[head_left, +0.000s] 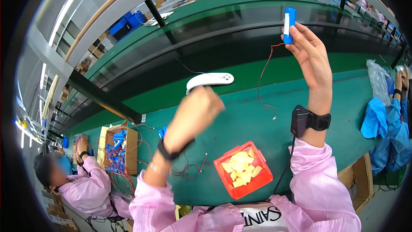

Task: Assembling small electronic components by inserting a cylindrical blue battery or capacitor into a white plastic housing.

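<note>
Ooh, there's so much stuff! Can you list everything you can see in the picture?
Wired cylinder: one, blue with white label, in the right hand
White curved piece: one, white, beyond the left hand
Tray: one, red, near the person
Slips: many, yellow, in the tray
Box: one, brown, at left, holding uncountable blue wired parts
Open carton: one, brown, lower right
Plastic bag: one, clear, far right
Bench: one, green, underneath
Co-workers: several, pink or blue sleeves, left and right
Background clutter: too small to count
Wristbands: two, black, on the wrists
Hands: two, left blurred, right raised
</note>
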Tool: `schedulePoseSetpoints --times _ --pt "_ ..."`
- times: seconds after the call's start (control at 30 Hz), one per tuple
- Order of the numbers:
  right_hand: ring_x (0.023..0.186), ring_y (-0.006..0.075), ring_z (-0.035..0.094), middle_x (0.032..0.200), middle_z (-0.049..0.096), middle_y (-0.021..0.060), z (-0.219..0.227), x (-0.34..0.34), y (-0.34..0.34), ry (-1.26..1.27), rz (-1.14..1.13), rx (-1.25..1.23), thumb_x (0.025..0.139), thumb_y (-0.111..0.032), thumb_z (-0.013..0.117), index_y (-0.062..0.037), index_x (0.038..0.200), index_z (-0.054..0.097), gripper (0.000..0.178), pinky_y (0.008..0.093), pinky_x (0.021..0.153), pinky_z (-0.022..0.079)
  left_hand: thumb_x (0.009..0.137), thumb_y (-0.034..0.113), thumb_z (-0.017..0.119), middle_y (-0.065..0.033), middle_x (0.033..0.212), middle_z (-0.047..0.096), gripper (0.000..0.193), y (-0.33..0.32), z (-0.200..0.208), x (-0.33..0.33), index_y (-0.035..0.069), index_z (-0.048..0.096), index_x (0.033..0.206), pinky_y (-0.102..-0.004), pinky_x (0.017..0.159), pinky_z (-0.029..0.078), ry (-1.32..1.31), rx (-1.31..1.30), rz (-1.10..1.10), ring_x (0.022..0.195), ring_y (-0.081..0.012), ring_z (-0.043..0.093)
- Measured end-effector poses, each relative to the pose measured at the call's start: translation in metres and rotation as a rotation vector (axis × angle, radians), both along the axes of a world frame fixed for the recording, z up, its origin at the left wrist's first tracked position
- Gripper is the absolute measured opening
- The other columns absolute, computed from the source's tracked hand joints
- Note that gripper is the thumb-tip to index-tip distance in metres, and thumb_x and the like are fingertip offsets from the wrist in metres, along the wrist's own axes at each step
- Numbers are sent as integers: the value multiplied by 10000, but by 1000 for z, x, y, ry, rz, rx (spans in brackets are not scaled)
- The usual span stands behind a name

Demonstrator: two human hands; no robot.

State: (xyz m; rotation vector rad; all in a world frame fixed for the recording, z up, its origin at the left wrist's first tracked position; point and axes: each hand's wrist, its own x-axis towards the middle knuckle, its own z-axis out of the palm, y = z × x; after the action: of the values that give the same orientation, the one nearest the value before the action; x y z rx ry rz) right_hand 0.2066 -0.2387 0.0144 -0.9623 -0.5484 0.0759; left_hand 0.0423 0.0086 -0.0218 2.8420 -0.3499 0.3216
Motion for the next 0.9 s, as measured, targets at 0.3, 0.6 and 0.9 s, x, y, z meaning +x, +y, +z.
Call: schedulePoseSetpoints --times 0.3,0.6,0.9 --pt "909 137 629 1018 652 91 6 -7 6 -2 45 -12 862 -105 697 57 1171 589 365 281 789 524 765 215 615 -194 1126 648 411 77 -82 172 84 654 1153 -396 928 475 493 28 246 1060 -338 618" --pt "889 144 636 990 648 91 -4 -4 20 35 41 -107 848 -95 709 51 1153 595 357 295 784 541 956 370 519 -91 896 696 418 70 -101 193 -15 682 975 -312 711 478 435 -664 237 783 -161 628" --pt "876 132 644 968 666 114 -23 -12 63 20 89 -263 835 -73 712 87 1140 596 363 266 777 531 994 389 450 -109 993 686 431 -10 4 139 5 624 1086 -318 752 527 144 -1523 134 873 -177 661"
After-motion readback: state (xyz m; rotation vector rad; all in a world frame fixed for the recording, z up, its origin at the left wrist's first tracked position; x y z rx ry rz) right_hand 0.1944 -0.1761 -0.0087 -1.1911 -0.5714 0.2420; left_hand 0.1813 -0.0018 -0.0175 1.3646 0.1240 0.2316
